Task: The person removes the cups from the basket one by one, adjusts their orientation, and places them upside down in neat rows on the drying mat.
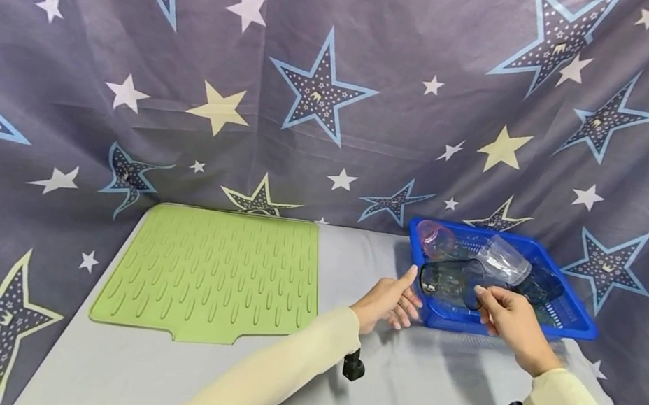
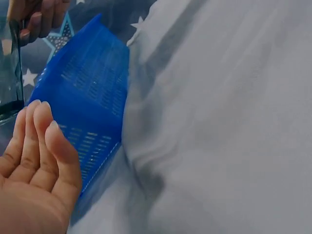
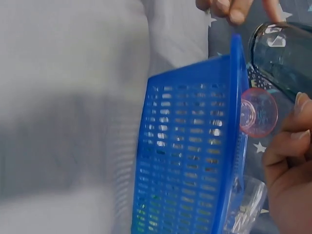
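My right hand [image 1: 512,324] pinches the rim of a dark-tinted clear glass [image 1: 447,281], which lies sideways over the near side of the blue basket [image 1: 451,319]. In the right wrist view, the thumb and fingers [image 3: 295,139] grip the open end of that glass, its thick base pointing away. Close to the base is my left hand [image 1: 388,302], thumb up and fingers extended, holding nothing. In the left wrist view, its fingertips [image 2: 40,108] are just below the glass [image 2: 9,73]. Inside the basket are a pink-rimmed glass [image 1: 435,240], a clear ribbed cup [image 1: 504,259] and another dark glass [image 1: 542,285].
A green drying mat [image 1: 211,273] with raised oval ridges lies on the left part of the white-covered table [image 1: 395,398]. Behind the table hangs a grey curtain [image 1: 331,161] printed with stars. The basket stands at the back right against it.
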`<state>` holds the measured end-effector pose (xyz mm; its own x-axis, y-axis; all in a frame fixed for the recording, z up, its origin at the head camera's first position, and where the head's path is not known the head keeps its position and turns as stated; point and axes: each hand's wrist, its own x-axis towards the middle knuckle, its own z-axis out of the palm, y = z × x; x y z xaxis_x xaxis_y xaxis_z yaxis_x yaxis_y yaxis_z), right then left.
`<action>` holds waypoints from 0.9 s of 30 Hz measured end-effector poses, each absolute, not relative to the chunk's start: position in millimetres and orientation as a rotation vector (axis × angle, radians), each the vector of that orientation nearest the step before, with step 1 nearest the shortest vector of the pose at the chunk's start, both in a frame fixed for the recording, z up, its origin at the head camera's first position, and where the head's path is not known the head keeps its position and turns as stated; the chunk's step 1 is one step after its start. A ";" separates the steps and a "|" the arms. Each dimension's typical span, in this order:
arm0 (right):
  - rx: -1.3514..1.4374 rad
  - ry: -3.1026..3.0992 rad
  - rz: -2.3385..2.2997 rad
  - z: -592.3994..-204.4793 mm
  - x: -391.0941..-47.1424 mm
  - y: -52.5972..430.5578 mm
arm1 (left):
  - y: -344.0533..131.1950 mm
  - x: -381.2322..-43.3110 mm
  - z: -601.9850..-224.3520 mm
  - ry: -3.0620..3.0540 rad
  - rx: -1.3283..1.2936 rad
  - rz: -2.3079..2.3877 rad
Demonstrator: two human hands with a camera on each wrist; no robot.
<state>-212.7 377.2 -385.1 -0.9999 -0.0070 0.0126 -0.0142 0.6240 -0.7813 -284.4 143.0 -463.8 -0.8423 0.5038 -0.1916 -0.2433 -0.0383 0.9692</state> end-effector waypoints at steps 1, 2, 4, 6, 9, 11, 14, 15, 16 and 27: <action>0.026 -2.821 1.373 -386.0 -212.9 375.2 | 141.4 -285.5 -462.6 1.706 0.279 1.930; 0.041 -2.819 1.391 -387.0 -213.0 373.3 | 139.9 -286.4 -461.2 1.681 0.283 1.927; 0.072 -2.812 1.427 -388.7 -213.3 369.0 | 137.1 -287.8 -459.1 1.629 0.291 1.922; 0.103 -2.816 1.454 -390.0 -213.5 364.7 | 134.7 -288.7 -457.4 1.588 0.302 1.918; 0.121 -2.825 1.507 -391.7 -213.7 358.7 | 131.4 -289.1 -456.3 1.494 0.308 1.952; 0.132 -2.821 1.547 -393.4 -214.5 355.7 | 129.5 -289.4 -456.3 1.430 0.299 1.997; 0.148 -2.796 1.615 -397.8 -217.0 352.3 | 124.8 -289.7 -455.6 1.381 0.278 2.081; 0.145 -2.780 1.643 -399.9 -218.2 351.5 | 122.8 -289.9 -455.2 1.387 0.271 2.106; 0.140 -2.764 1.670 -401.8 -219.3 350.7 | 120.5 -290.4 -454.8 1.401 0.266 2.123; 0.122 -2.919 1.169 -412.1 -222.7 335.3 | 82.5 -302.0 -452.1 1.656 0.244 2.156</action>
<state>-222.7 335.3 -412.1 -0.9970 -0.0740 0.0243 -0.0703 0.7211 -0.6893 -302.0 82.5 -452.1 -0.9008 0.4206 -0.1078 -0.2126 -0.2108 0.9541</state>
